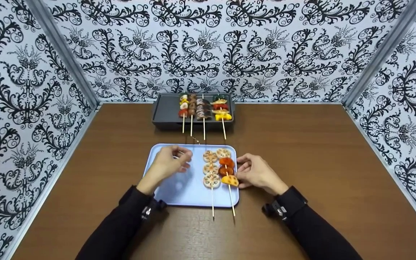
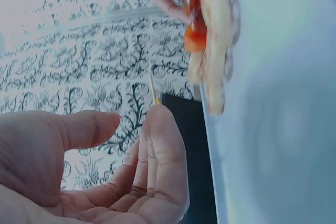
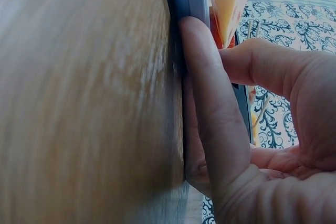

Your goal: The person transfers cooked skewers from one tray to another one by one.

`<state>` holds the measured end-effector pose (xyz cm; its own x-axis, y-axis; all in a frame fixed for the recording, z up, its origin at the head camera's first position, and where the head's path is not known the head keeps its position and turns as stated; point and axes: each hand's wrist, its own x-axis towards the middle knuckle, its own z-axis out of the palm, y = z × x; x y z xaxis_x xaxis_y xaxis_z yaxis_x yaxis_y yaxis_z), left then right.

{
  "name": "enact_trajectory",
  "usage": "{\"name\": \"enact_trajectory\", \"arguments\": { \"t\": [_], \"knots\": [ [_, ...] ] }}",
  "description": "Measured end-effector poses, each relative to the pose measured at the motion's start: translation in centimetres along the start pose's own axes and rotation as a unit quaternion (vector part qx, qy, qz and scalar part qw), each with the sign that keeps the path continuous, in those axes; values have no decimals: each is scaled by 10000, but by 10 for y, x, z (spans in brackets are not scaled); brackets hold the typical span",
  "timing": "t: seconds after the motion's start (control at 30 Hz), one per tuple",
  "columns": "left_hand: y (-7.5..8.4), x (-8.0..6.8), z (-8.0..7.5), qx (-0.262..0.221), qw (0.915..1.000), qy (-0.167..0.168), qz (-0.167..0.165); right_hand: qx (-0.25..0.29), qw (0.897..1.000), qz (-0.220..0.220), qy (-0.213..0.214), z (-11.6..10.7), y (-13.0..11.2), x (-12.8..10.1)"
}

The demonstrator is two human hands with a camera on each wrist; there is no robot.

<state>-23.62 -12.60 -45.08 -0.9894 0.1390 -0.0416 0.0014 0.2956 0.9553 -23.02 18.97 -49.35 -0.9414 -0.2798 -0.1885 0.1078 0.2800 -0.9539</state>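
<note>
A light blue tray [image 1: 182, 187] lies on the wooden table in the head view. On its right side are a skewer of lotus root slices [image 1: 211, 180] and a skewer of orange, red-brown and yellow pieces [image 1: 229, 180], their sticks reaching past the front rim. My left hand [image 1: 170, 162] hovers over the tray's left part with loosely bent fingers and nothing between them. At the tray's right edge is my right hand [image 1: 258, 172], gripping the rim. The right wrist view shows one fingertip [image 3: 193, 27] against the tray's outer side and another finger close to the yellow piece.
Behind the tray stands a black grill plate [image 1: 166, 108]. Several skewers lie on its right part: mixed vegetables [image 1: 183, 108], brown meat [image 1: 192, 104], dark-skinned pieces [image 1: 203, 110] and a colourful one [image 1: 221, 107]. Patterned walls [image 1: 208, 47] enclose the wooden table [image 1: 302, 144].
</note>
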Motion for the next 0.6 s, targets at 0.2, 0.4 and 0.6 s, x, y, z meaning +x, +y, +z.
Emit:
{"name": "enact_trajectory", "arguments": {
  "t": [0.2, 0.4, 0.6],
  "knots": [
    [2, 16, -9, -86, 9998, 126, -156, -55, 10000, -34, 9, -1, -1, -1],
    [9, 29, -21, -196, 9985, 187, -484, -3, 10000, -19, -18, 1, 0, 0],
    [15, 40, -28, -424, 9967, 183, -666, 11, 10000, 45, -1, 0, 0, 2]
  ]
}}
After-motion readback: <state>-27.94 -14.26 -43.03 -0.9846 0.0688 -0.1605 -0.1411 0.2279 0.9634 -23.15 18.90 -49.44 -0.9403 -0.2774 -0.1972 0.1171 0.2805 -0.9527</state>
